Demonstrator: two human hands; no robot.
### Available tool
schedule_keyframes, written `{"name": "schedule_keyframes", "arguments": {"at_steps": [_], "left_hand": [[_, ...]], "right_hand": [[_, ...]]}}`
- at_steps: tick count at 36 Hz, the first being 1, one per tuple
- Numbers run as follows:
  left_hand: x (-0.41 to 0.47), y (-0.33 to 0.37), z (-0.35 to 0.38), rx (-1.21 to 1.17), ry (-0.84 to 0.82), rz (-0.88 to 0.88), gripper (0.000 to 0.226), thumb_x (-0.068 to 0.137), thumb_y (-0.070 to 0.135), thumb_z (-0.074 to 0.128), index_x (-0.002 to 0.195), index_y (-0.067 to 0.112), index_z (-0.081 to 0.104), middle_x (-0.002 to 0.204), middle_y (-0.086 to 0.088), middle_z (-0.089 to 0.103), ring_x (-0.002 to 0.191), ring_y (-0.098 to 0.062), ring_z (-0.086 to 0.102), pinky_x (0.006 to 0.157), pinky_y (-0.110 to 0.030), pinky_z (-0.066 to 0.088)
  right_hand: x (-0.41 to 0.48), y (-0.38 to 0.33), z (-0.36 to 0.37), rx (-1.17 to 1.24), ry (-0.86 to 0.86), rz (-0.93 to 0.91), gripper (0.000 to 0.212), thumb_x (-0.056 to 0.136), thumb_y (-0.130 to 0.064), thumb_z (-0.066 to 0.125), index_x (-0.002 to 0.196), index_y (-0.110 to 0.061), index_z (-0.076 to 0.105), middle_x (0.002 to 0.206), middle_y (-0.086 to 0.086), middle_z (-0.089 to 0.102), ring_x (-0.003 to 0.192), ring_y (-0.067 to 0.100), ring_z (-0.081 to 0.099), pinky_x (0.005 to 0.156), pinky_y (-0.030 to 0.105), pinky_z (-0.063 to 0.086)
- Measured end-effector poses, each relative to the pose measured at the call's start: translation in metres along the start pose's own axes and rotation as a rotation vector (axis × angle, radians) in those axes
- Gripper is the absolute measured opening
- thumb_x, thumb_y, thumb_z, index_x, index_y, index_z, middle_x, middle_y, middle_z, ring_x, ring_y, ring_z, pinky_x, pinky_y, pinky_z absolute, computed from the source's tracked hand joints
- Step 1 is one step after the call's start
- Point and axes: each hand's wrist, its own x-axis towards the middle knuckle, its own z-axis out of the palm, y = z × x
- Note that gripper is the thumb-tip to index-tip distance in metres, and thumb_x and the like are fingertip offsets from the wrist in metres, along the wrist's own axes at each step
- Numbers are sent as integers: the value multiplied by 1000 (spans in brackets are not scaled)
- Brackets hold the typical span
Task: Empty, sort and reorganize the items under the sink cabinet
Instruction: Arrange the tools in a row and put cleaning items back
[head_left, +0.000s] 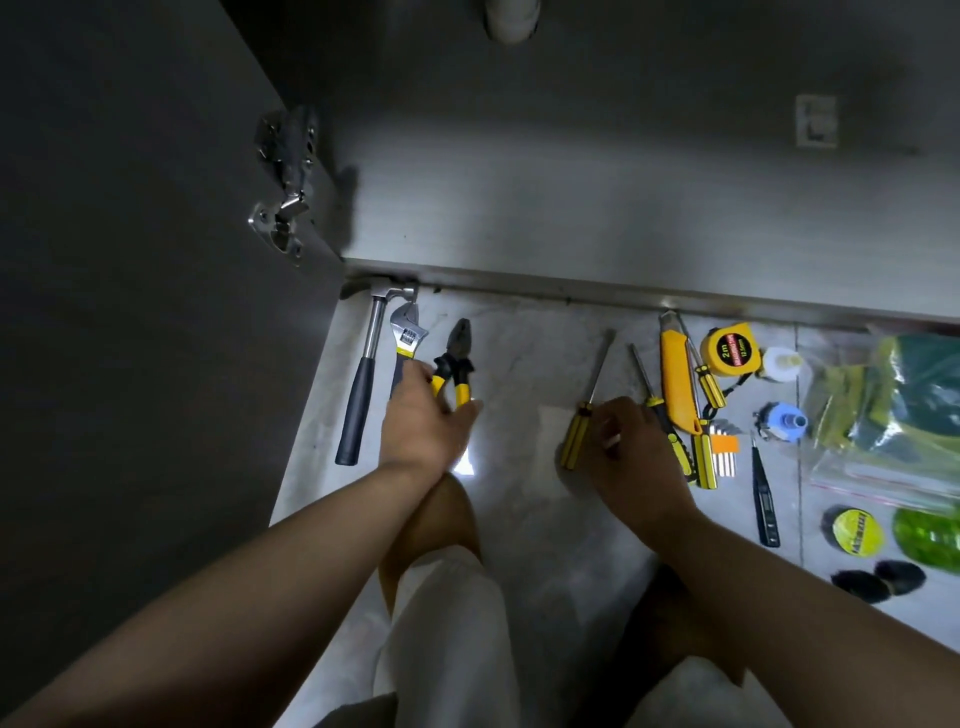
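Tools lie in a row on the pale floor in front of the open sink cabinet (571, 208). My left hand (423, 415) holds the yellow and black handles of the pliers (457, 364), which lie beside an adjustable wrench (408, 332) and a hammer (363, 374). My right hand (631, 441) pinches the yellow handle of a screwdriver (584, 410) whose shaft points toward the cabinet. Right of it lie two more screwdrivers (657, 410), a yellow utility knife (678, 379) and a yellow tape measure (727, 348).
The cabinet door (130, 260) stands open at the left with its hinges (285, 176) showing. At the right lie a bag of green sponges (893, 405), a tester pen (763, 499), tape rolls (854, 530) and a blue fitting (782, 421). My knees are below.
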Motion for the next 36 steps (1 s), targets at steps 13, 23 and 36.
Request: {"name": "schedule_keyframes", "arguments": {"at_steps": [13, 23, 36], "left_hand": [[3, 7, 3, 523, 178, 210, 55, 77, 44, 72, 114, 17, 41, 114, -10, 43, 104, -33, 52, 61, -36, 38], [7, 6, 3, 524, 169, 177, 56, 82, 52, 68, 116, 12, 49, 118, -11, 52, 116, -33, 49, 72, -44, 47], [-13, 16, 16, 483, 150, 543, 40, 82, 37, 69, 109, 12, 52, 108, -11, 49, 96, -33, 55, 76, -42, 48]], "right_hand": [[37, 31, -40, -296, 183, 279, 45, 94, -29, 61, 125, -4, 41, 123, 21, 45, 98, 47, 56, 72, 44, 40], [57, 30, -49, -389, 68, 393, 37, 94, -32, 56, 112, 0, 58, 107, 21, 60, 98, 40, 61, 87, 51, 54], [15, 27, -41, -364, 127, 94, 28, 95, -31, 59, 114, -10, 54, 117, 12, 49, 90, 35, 61, 73, 46, 54]]}}
